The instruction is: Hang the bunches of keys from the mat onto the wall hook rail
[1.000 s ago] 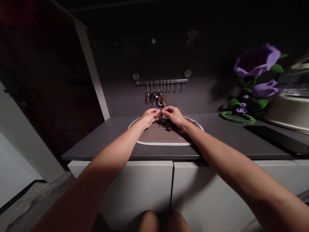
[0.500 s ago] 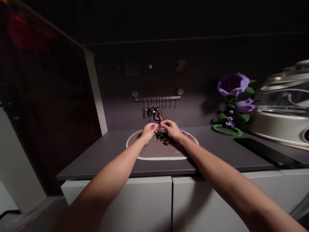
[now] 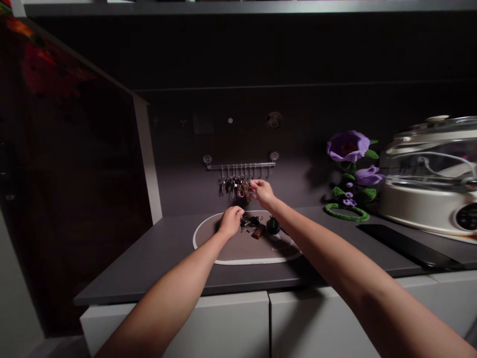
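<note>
A clear hook rail (image 3: 242, 165) is fixed to the dark back wall, with several key rings (image 3: 234, 184) hanging along its left half. My right hand (image 3: 263, 192) is raised to the hooks just right of those rings, its thumb and finger pinched on a bunch of keys (image 3: 250, 194), partly hidden by the fingers. Lower down, my left hand (image 3: 231, 220) is over an oval mat (image 3: 208, 243), its fingers curled together; whether anything is in them is hidden. Beside it on the mat lie dark keys (image 3: 244, 223), a brown fob (image 3: 258, 231) and a round black item (image 3: 273, 225).
On the right of the grey counter (image 3: 149, 258) stand purple artificial flowers (image 3: 348, 146) with a green ring base (image 3: 346, 213). A cream appliance with a clear lid (image 3: 421, 199) is beyond them. A flat black slab (image 3: 406, 243) lies in front. An overhead shelf edge (image 3: 238, 7) crosses the top.
My hands have parted. The right one has risen from above the mat to the hooks with the keys, while the left stays low over the mat. The view has tilted up slightly.
</note>
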The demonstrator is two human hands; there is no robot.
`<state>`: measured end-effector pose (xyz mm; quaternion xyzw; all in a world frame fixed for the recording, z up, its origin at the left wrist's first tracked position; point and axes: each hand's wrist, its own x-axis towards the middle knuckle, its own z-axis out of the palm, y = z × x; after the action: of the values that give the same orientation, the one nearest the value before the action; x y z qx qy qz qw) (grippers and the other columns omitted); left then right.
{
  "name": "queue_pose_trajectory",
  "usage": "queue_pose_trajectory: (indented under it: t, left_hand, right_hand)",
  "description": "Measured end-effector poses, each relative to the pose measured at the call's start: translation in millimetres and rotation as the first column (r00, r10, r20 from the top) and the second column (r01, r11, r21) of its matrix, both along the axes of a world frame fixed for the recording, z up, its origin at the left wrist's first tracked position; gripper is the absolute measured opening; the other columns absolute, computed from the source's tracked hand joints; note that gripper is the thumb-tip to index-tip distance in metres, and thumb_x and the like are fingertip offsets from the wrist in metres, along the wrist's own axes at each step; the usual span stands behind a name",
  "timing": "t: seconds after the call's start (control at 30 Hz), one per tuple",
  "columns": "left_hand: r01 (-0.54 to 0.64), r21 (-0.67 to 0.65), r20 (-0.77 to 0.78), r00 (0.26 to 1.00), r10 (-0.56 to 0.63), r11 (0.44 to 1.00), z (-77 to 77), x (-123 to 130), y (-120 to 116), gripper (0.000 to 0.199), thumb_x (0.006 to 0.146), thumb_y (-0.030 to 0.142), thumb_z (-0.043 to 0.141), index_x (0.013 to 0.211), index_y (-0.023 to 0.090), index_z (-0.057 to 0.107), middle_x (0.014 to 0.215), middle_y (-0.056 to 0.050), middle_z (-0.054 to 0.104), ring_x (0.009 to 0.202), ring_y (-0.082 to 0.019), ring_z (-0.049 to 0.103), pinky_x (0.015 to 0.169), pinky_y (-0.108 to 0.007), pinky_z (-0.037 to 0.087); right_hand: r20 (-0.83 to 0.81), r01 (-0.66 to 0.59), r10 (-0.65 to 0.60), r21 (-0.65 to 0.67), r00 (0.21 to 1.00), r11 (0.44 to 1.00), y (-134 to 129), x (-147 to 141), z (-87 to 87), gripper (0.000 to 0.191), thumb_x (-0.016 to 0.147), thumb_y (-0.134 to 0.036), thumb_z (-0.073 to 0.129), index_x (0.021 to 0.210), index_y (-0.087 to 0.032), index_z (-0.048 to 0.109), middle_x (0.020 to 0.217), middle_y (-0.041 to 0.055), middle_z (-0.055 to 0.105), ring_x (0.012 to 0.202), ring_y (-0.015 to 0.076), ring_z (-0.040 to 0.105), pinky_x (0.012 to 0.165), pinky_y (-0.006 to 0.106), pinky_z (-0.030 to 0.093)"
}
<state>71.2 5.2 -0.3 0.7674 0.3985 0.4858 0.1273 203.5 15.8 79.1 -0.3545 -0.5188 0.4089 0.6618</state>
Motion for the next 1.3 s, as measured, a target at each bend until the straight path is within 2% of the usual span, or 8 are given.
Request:
queue_pose_trajectory:
  t: [0.1, 0.2, 0.4, 0.67, 0.87, 1.1, 1.3]
  left_hand:
    - [-0.010, -0.009, -0.006, 1.000, 0.010, 1.000, -0.8, -0.5, 1.0, 0.019, 0.079, 0.020, 0.043, 0.067, 0.018, 0.057, 0.071, -0.003, 0.061, 0.071, -0.016, 0.054, 0.069, -0.026, 0.038]
    - [-0.024, -0.014, -0.006, 1.000, 0.024, 1.000, -0.4, -1.1, 0.2, 0.020, 0.080, 0.020, 0.043, 0.065, 0.019, 0.056, 0.071, -0.004, 0.060, 0.072, -0.016, 0.053, 0.069, -0.026, 0.038]
    - [-0.036, -0.016, -0.015, 0.999, 0.036, 0.999, 1.4, -1.2, -0.6, 0.019, 0.079, 0.019, 0.043, 0.067, 0.017, 0.057, 0.069, -0.003, 0.060, 0.069, -0.015, 0.053, 0.067, -0.025, 0.038]
    - [-0.052, 0.011, -0.019, 0.998, 0.052, 0.999, 0.5, -1.3, 1.3, 0.020, 0.080, 0.019, 0.043, 0.067, 0.015, 0.058, 0.068, -0.002, 0.060, 0.067, -0.013, 0.053, 0.066, -0.024, 0.038]
    - [-0.065, 0.020, -0.022, 0.998, 0.065, 0.998, 1.1, -1.4, -0.3, 0.020, 0.080, 0.018, 0.043, 0.067, 0.015, 0.059, 0.068, -0.002, 0.061, 0.067, -0.013, 0.053, 0.066, -0.023, 0.038]
    - [-0.068, 0.010, -0.009, 0.998, 0.068, 0.998, -0.4, -1.4, 3.1, 0.020, 0.079, 0.017, 0.043, 0.068, 0.015, 0.059, 0.068, -0.002, 0.061, 0.067, -0.013, 0.054, 0.066, -0.024, 0.039]
    - [-0.074, 0.001, 0.008, 0.997, 0.074, 0.997, -1.4, -2.1, 4.3, 0.018, 0.079, 0.017, 0.044, 0.069, 0.015, 0.059, 0.067, -0.002, 0.060, 0.066, -0.012, 0.053, 0.065, -0.023, 0.039]
  right_hand:
    - [-0.041, 0.032, -0.034, -0.031, 0.999, 0.999, 7.9, -4.4, 15.9, 0.012, 0.076, -0.020, 0.055, 0.068, -0.016, 0.047, 0.059, -0.0028, 0.052, 0.052, 0.0057, 0.050, 0.050, 0.018, 0.043]
    - [-0.073, 0.065, -0.068, -0.051, 0.995, 0.997, 13.2, -8.3, 27.4, 0.012, 0.079, -0.016, 0.050, 0.067, -0.016, 0.047, 0.058, -0.0028, 0.052, 0.052, 0.0056, 0.050, 0.051, 0.018, 0.044]
    - [-0.117, 0.122, -0.130, -0.077, 0.985, 0.990, 23.9, -13.0, 36.8, 0.015, 0.077, -0.009, 0.048, 0.064, -0.015, 0.046, 0.051, -0.0036, 0.047, 0.045, 0.0048, 0.044, 0.048, 0.018, 0.044]
    - [-0.163, 0.135, -0.148, -0.088, 0.975, 0.987, 37.1, -18.1, 34.4, 0.019, 0.075, -0.009, 0.051, 0.058, -0.015, 0.045, 0.044, -0.0047, 0.044, 0.041, 0.0044, 0.041, 0.042, 0.016, 0.039]
    - [-0.186, 0.151, -0.173, -0.125, 0.967, 0.981, 44.2, -18.8, 29.5, 0.016, 0.075, -0.010, 0.050, 0.061, -0.015, 0.045, 0.048, -0.0040, 0.047, 0.042, 0.0051, 0.044, 0.043, 0.016, 0.042]
    - [-0.154, 0.157, -0.180, -0.148, 0.972, 0.976, 45.2, -16.5, 21.7, 0.013, 0.075, -0.010, 0.047, 0.064, -0.016, 0.045, 0.048, -0.0047, 0.047, 0.043, 0.0050, 0.045, 0.044, 0.015, 0.042]
    - [-0.101, 0.142, -0.155, -0.124, 0.983, 0.982, 45.3, -13.9, 15.3, 0.019, 0.074, -0.005, 0.044, 0.058, -0.015, 0.043, 0.046, -0.0051, 0.044, 0.040, 0.0040, 0.042, 0.045, 0.016, 0.041]
